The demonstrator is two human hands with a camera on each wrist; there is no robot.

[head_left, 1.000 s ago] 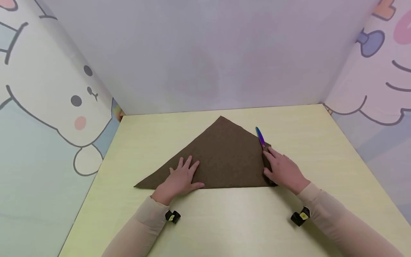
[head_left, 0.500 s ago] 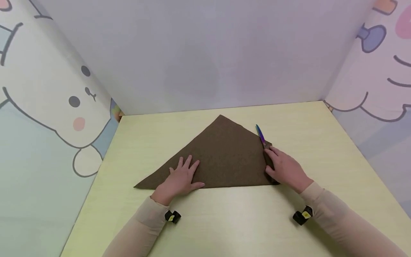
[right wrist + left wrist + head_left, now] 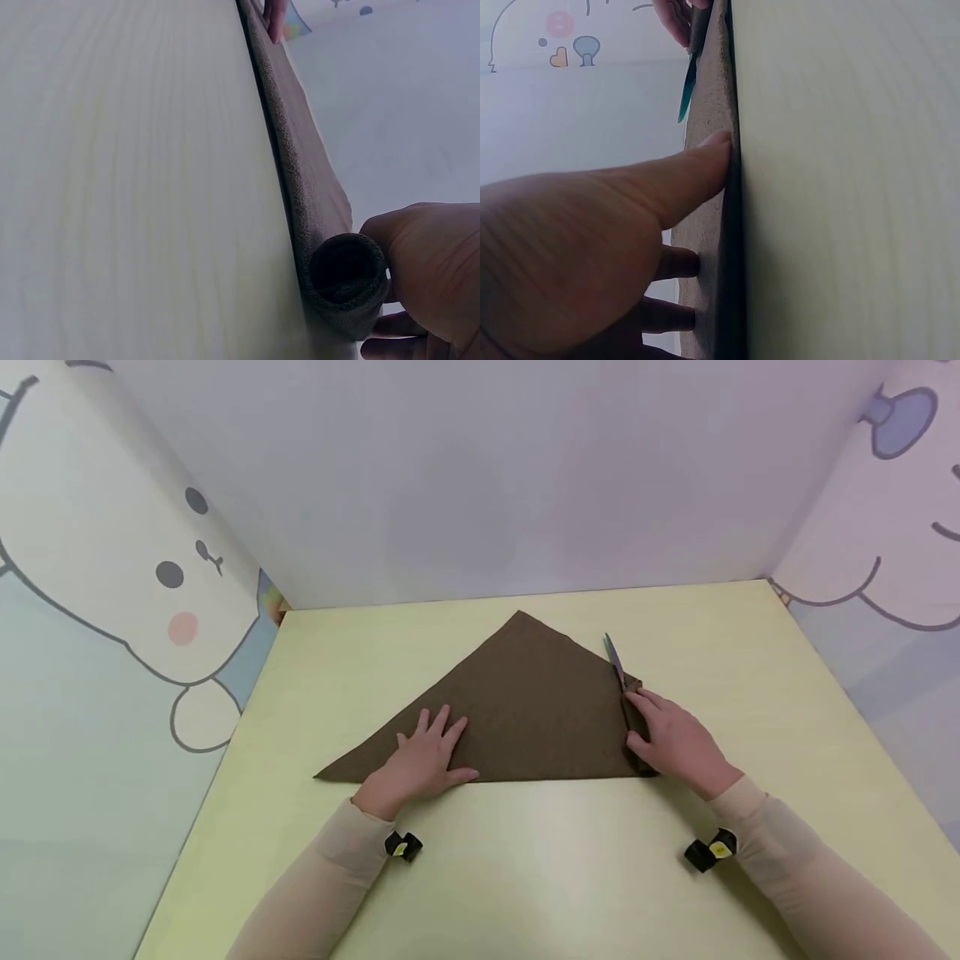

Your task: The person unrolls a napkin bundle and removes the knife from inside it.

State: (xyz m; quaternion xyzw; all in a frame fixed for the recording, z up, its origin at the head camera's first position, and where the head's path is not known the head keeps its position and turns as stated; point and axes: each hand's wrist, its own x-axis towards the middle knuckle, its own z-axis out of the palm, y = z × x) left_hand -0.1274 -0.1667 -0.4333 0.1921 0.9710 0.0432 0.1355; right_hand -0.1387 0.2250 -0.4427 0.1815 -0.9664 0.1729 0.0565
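A brown cloth [image 3: 536, 710], folded to a triangle with its straight edge toward me, lies on the table. Its right end is rolled into a narrow tube [image 3: 347, 270]. From the far end of that tube a shiny knife [image 3: 613, 656] sticks out blade first; the rest of the knife is hidden. In the left wrist view the knife blade [image 3: 687, 94] looks teal. My right hand [image 3: 682, 745] grips the rolled end from the right, fingers curled over it. With fingers spread, my left hand [image 3: 416, 764] rests flat on the cloth's left part, thumb along the near edge.
The pale wooden table [image 3: 555, 868] reaches to a plain wall [image 3: 487, 485] at the back. Side walls with cartoon animal prints [image 3: 142, 577] stand left and right. A small black camera [image 3: 403, 846] is strapped to each wrist.
My right hand and the rolled end have shifted slightly to the right. The left hand stays in place on the cloth. The head view has tilted down a little.
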